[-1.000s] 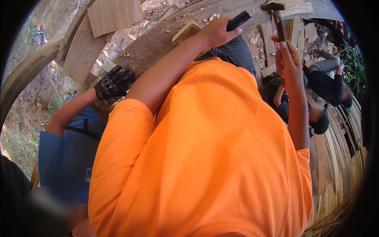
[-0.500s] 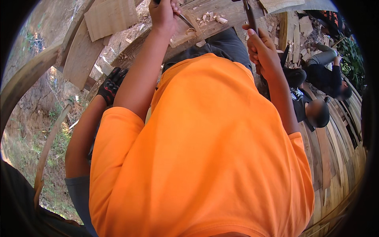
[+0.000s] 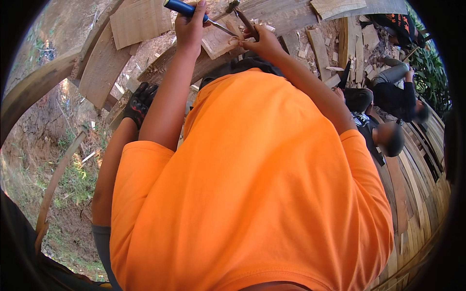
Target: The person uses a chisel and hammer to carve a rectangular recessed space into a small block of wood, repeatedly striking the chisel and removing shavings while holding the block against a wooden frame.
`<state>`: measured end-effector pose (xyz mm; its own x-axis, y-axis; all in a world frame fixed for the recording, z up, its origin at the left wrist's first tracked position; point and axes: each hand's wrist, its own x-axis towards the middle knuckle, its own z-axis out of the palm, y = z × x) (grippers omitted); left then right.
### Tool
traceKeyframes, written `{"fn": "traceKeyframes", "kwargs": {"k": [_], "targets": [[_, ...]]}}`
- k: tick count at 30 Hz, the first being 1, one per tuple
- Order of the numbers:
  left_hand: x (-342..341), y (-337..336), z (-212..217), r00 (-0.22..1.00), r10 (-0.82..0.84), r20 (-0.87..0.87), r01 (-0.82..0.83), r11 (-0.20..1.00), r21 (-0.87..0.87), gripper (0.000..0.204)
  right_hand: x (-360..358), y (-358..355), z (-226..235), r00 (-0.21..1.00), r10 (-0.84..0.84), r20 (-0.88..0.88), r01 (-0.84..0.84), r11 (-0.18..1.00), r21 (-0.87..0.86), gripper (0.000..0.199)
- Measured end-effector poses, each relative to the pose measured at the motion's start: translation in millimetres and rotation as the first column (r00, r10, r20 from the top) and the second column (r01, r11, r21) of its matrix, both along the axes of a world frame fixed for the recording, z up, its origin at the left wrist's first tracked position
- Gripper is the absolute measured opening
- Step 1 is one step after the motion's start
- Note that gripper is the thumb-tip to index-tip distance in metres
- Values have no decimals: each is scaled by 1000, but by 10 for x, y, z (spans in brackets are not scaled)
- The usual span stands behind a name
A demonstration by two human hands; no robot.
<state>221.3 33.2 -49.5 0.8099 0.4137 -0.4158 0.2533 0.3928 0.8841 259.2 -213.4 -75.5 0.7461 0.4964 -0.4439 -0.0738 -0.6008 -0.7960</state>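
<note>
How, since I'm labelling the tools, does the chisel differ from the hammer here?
The chisel has a blue handle, while the hammer has a dark, brownish one. The chisel sits in the left hand and the hammer in the right hand. The chisel's thin blade slants onto the wooden block, and the hammer's head is above it. Both are firmly gripped.

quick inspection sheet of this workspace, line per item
surface: rough wooden beam across the top, chipped where the tools meet it
job's things: blue-handled chisel, blade angled down onto the beam; hammer right beside it
clutter: wood chips and offcuts scattered on the beam and boards
hands: left hand wrapped round the chisel handle; right hand gripping the hammer handle
cables: nothing seen
surroundings: a black-gloved hand of another person at left, a seated person at right, plank flooring, grass and dirt below left
</note>
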Motion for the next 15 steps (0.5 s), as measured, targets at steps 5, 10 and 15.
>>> {"fn": "traceKeyframes", "kwargs": {"k": [5, 10, 15], "targets": [[-215, -46, 354, 962, 270, 30, -262, 951, -165, 13, -1, -28, 42, 993, -51, -103, 56, 997, 54, 49], [-491, 133, 464, 889, 444, 111, -447, 895, 6, 18, 54, -21, 184, 991, -7, -130, 19, 996, 88, 50], [-552, -227, 689, 895, -236, -380, 446, 416, 793, 44, 136, -67, 66, 990, 75, -117, -62, 991, 118, 53]]}}
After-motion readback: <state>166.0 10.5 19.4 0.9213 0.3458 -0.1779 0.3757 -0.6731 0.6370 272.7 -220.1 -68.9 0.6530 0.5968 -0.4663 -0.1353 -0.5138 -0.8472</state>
